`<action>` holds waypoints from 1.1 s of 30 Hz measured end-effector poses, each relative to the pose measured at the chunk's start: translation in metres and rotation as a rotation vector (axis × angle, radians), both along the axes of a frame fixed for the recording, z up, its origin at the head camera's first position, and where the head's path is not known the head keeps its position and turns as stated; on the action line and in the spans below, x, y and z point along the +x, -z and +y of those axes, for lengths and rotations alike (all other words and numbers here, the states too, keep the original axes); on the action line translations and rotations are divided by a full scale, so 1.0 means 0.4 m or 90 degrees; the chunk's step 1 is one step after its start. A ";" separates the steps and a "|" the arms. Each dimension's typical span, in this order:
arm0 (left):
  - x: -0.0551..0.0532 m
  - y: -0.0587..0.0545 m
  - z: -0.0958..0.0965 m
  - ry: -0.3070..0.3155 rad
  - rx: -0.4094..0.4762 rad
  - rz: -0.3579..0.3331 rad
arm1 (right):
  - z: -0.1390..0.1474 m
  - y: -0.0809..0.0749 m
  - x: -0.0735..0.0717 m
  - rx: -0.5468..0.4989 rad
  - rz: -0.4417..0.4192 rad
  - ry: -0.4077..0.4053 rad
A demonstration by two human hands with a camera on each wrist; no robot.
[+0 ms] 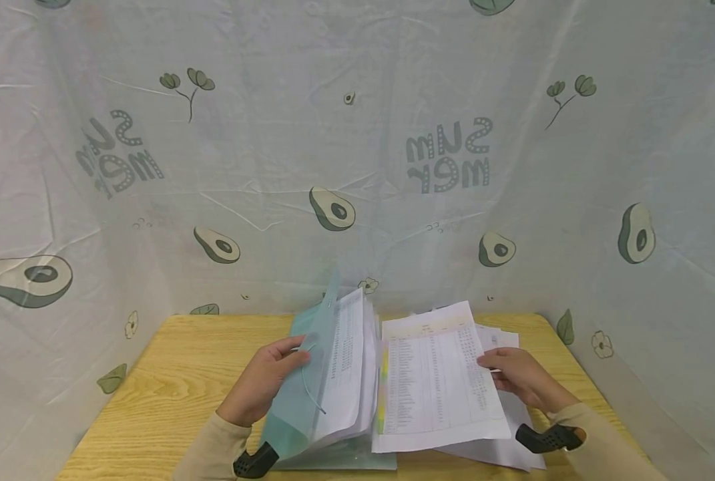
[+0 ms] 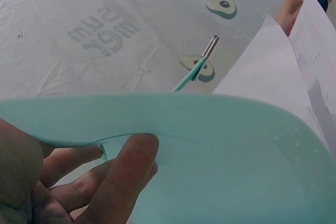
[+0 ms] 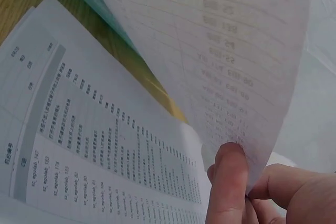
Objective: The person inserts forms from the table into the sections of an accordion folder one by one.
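A translucent teal folder (image 1: 294, 407) stands partly open on the table. My left hand (image 1: 264, 377) pinches the edge of its raised cover, with the thumb and fingers (image 2: 126, 174) on the teal plastic (image 2: 226, 150). A thin teal cord with a metal tip (image 2: 211, 48) sticks out past the cover. Inside the folder lean several white printed sheets (image 1: 348, 367). To the right, my right hand (image 1: 522, 377) pinches the right edge of a printed table sheet (image 1: 435, 384), lifted and tilted. Coloured strips run down that sheet's left side. More printed papers (image 3: 94, 129) lie beneath it.
The wooden table (image 1: 171, 401) shows bare wood to the left of the folder. A pale curtain (image 1: 369, 147) with avocado prints hangs behind the table and along both sides. Loose papers (image 1: 522, 434) reach toward the table's front right.
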State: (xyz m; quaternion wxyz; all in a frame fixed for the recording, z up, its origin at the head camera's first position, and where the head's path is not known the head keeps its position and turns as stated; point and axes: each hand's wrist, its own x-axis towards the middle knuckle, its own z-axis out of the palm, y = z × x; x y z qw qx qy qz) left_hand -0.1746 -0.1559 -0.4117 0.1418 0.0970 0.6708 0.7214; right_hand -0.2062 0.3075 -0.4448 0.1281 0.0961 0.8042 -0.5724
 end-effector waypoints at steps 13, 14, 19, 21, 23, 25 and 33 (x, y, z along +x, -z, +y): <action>0.001 0.000 0.004 -0.018 -0.018 -0.005 | -0.017 0.025 0.003 -0.040 0.019 0.025; 0.002 0.000 0.004 -0.018 -0.019 -0.005 | -0.017 0.025 0.003 -0.040 0.022 0.026; 0.002 -0.001 0.002 -0.014 -0.016 -0.004 | -0.012 0.024 0.007 -0.031 0.037 0.049; 0.003 -0.002 0.002 -0.011 -0.012 -0.002 | -0.011 0.027 0.010 -0.039 0.041 0.060; 0.003 -0.001 0.003 -0.010 -0.009 -0.001 | -0.012 0.033 0.013 -0.056 0.045 0.070; 0.003 -0.001 0.003 -0.007 -0.005 0.000 | -0.018 0.041 0.016 -0.078 0.048 0.087; 0.004 -0.001 0.004 -0.006 -0.005 0.001 | -0.072 0.069 0.038 -0.148 0.055 0.138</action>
